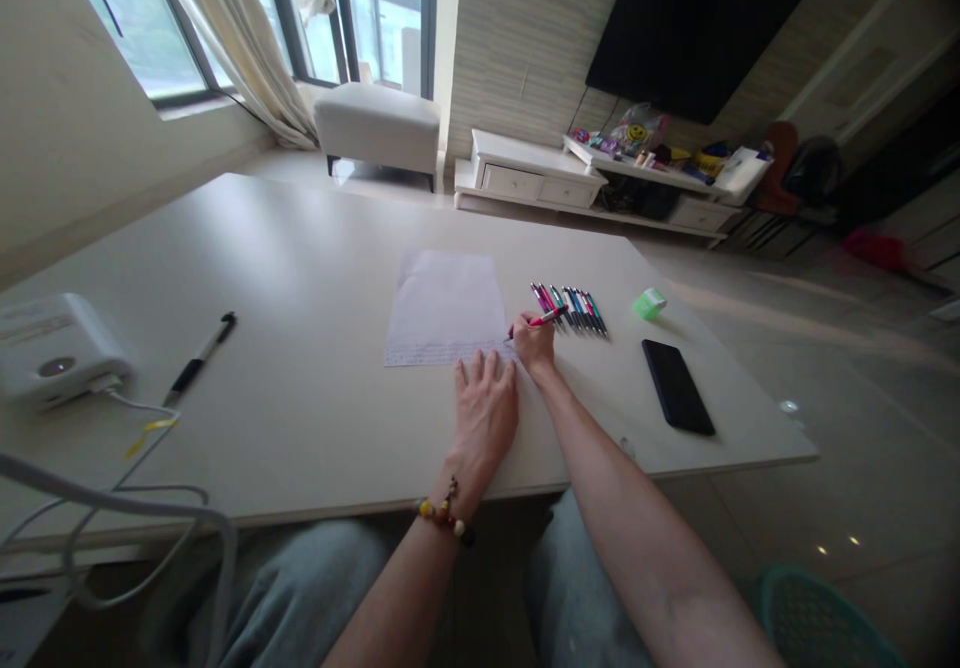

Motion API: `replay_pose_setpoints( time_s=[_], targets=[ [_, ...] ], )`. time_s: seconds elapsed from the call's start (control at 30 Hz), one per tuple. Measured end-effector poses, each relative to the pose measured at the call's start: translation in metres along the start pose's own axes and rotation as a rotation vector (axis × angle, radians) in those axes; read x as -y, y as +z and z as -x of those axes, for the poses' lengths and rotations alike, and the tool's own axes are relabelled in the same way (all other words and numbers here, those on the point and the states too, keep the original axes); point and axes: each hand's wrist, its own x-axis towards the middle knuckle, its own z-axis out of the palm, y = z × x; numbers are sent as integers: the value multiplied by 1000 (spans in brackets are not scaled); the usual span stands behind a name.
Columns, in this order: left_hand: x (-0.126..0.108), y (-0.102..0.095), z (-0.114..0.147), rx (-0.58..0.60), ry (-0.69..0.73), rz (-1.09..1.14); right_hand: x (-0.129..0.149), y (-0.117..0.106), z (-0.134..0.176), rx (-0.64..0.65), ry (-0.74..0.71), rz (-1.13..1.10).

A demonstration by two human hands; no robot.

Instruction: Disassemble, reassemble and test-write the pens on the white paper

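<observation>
A sheet of paper (pixel 448 298) lies on the white table, with lines of small handwriting along its near edge. My left hand (pixel 487 406) rests flat with fingers spread, its fingertips on that near edge. In my right hand (pixel 534 345) is a pink pen (pixel 547 317), its tip down at the paper's near right corner. Just beyond this hand, a row of several pens (pixel 576 310) in mixed colours lies side by side.
On the right of the table (pixel 315 418) are a black phone (pixel 677 386) and a small green-and-white item (pixel 649 303). At left lie a black-and-white pen (pixel 201 358), a white device (pixel 60 353) and loose cables (pixel 150 493). A green basket (pixel 825 618) stands on the floor.
</observation>
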Motion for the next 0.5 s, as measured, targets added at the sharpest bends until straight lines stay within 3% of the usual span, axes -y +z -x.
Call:
replay_pose_setpoints(
  time_s=[0.5],
  targets=[
    [0, -2, 0, -13, 0, 16, -5, -5, -2, -18, 40, -101]
  ],
)
